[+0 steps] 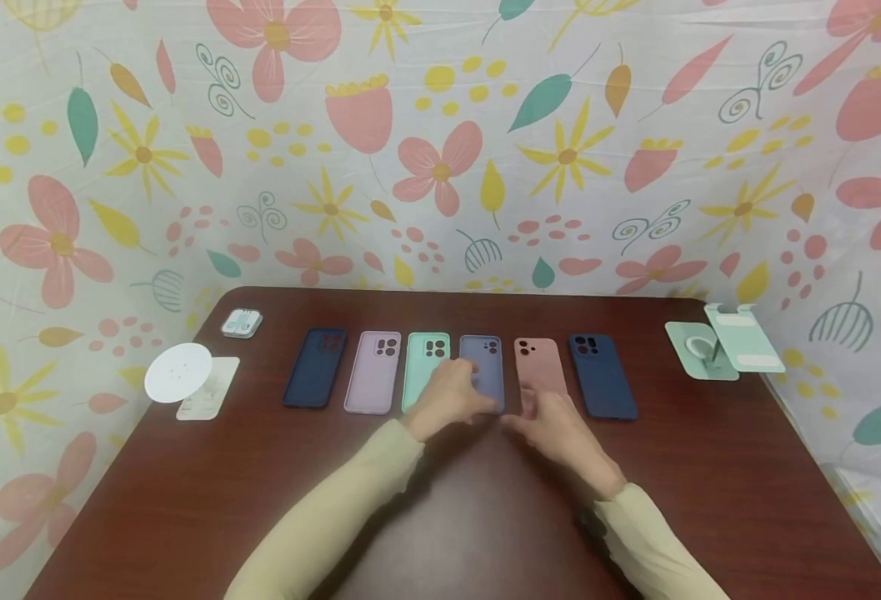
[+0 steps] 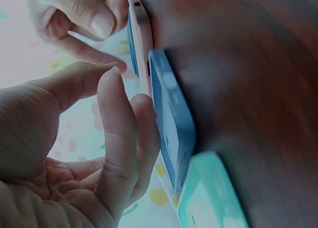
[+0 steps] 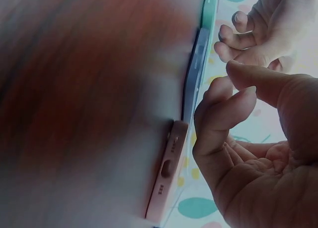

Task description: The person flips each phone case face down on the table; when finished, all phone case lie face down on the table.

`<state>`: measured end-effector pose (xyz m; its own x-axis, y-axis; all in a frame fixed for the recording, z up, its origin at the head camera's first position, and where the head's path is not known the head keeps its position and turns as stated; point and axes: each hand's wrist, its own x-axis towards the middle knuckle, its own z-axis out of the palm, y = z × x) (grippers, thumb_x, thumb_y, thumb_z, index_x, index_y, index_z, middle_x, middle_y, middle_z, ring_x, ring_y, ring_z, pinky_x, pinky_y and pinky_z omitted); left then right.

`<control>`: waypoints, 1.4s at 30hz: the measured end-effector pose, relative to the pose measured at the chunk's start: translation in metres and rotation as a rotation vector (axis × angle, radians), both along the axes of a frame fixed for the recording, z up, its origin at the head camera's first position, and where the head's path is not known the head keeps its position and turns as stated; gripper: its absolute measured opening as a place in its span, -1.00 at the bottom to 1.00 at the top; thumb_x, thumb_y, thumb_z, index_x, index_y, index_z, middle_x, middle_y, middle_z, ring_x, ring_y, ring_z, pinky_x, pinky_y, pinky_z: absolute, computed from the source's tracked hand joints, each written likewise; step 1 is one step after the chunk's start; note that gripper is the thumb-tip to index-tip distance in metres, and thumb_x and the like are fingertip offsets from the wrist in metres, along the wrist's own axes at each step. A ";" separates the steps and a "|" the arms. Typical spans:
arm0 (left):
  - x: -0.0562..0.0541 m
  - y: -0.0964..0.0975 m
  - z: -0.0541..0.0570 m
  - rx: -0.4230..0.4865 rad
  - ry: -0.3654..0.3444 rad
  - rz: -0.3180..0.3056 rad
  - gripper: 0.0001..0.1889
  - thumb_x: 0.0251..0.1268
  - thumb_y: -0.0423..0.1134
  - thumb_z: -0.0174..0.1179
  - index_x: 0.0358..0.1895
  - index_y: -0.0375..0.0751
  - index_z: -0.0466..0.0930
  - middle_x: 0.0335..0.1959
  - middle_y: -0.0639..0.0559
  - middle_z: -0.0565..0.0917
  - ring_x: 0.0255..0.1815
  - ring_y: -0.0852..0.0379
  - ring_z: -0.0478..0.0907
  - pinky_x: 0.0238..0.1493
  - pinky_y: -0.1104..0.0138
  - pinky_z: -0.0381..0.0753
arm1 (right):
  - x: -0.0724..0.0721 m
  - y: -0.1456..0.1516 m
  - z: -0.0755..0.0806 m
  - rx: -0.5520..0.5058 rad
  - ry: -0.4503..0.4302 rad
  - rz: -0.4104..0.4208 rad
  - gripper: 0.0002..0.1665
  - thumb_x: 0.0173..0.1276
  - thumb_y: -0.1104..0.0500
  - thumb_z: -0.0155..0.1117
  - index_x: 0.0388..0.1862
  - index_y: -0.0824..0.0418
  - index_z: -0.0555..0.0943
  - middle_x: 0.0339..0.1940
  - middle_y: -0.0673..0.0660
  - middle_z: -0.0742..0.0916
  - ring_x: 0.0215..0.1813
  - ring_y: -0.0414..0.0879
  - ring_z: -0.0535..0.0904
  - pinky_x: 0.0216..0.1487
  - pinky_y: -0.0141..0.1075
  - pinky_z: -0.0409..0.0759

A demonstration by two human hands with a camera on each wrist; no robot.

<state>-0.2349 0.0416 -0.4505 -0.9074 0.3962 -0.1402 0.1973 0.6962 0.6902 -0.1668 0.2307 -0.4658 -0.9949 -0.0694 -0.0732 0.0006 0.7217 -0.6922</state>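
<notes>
My left hand (image 1: 451, 396) hovers over the lower part of a grey-blue phone case (image 1: 488, 350) and the right edge of a mint phone case (image 1: 421, 354). In the left wrist view its thumb and index fingertips come close together with nothing between them. My right hand (image 1: 560, 429) is by the lower end of a pink phone case (image 1: 539, 362), fingers loosely bent and holding nothing in the right wrist view. Contact between either hand and the cases cannot be made out. The grey-blue and mint cases lie with their hollow side up.
In the same row lie a dark navy case (image 1: 315, 367), a lilac case (image 1: 372, 375) and a blue case (image 1: 603, 375). A white round-topped stand (image 1: 179, 372) and boxed earphones (image 1: 242, 323) are on the left. On the right is a pale green folding stand (image 1: 743, 337). Patterned cloth backs the table.
</notes>
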 end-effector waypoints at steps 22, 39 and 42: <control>-0.025 -0.015 -0.016 -0.121 -0.052 0.009 -0.64 0.18 -0.26 0.57 -0.08 -0.39 0.67 -0.42 -0.15 0.80 -0.70 0.15 0.74 -0.57 0.37 0.65 | -0.041 -0.008 -0.047 0.007 -0.219 0.014 0.21 0.41 0.03 0.56 0.73 0.48 0.04 -0.57 0.08 0.74 -0.55 -0.09 0.69 -0.48 -0.26 0.61; -0.044 -0.008 -0.037 -0.180 -0.083 -0.027 -0.68 0.10 -0.25 0.61 -0.18 -0.36 0.75 -0.60 -0.05 0.78 -0.71 0.15 0.74 -0.51 0.36 0.66 | -0.047 -0.021 -0.045 0.010 -0.206 -0.025 -0.20 0.36 0.16 0.58 0.40 0.48 0.39 -0.40 0.18 0.76 -0.55 -0.08 0.72 -0.51 -0.27 0.69; -0.039 -0.009 -0.032 -0.170 -0.070 -0.037 -0.68 0.07 -0.24 0.64 -0.21 -0.36 0.76 -0.60 -0.06 0.78 -0.72 0.14 0.73 -0.52 0.35 0.65 | -0.047 -0.023 -0.043 0.010 -0.213 -0.032 -0.15 0.37 0.20 0.56 0.45 0.53 0.34 -0.32 0.24 0.75 -0.56 -0.07 0.72 -0.53 -0.27 0.69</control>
